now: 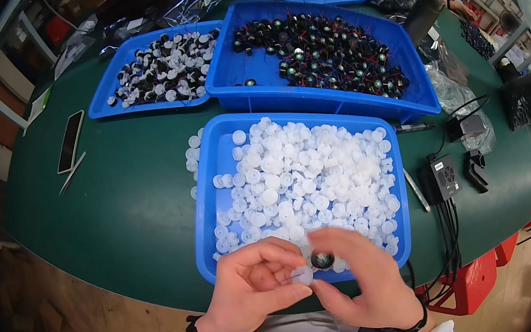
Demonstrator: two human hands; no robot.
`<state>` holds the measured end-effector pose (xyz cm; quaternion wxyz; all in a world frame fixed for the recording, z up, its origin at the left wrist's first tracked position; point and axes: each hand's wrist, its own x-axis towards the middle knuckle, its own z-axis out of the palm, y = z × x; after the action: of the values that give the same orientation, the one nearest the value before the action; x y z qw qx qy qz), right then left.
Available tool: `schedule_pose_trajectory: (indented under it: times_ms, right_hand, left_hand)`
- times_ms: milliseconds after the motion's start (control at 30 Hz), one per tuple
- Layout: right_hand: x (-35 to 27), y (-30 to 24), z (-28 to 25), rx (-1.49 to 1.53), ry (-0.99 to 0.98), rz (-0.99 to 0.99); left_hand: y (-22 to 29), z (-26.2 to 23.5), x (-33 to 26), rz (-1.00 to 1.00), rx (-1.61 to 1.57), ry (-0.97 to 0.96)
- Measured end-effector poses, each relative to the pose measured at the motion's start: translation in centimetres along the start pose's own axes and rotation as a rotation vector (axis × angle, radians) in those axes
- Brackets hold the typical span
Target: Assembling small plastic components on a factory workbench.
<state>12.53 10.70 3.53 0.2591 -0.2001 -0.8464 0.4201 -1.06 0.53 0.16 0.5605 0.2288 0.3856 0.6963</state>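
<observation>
My left hand point(253, 286) pinches a small translucent white cap point(304, 276) between thumb and fingers, just over the near rim of a blue tray point(206, 210) heaped with several of the same white caps. My right hand point(359, 276) holds a small round black part point(323, 259) with a shiny centre right beside that cap, the two pieces touching or nearly so. Thin wires seem to trail from the black part, hard to make out.
Behind are a large blue tray point(230, 74) of black wired parts and a blue tray point(109, 79) of black-and-white assembled pieces. A phone point(70, 141) and tweezers point(72, 173) lie at left. Black adapters point(441, 178) and cables sit at right; other people work far right.
</observation>
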Motion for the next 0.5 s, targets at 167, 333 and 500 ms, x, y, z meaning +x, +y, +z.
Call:
schedule_pose_trajectory:
  times_ms: [167,333,500]
  right_hand:
    - [0.0,-0.1,-1.4,-0.009,0.041,-0.075]
    - [-0.5,1.1,0.0,-0.125,0.190,-0.275]
    - [-1.4,1.7,0.2,-0.393,0.308,-0.412]
  left_hand:
    - [0.6,1.0,0.8,0.470,0.755,-0.011]
    - [0.4,2.6,0.4,0.749,1.115,0.012]
    - [0.4,2.6,0.9,0.838,1.335,0.013]
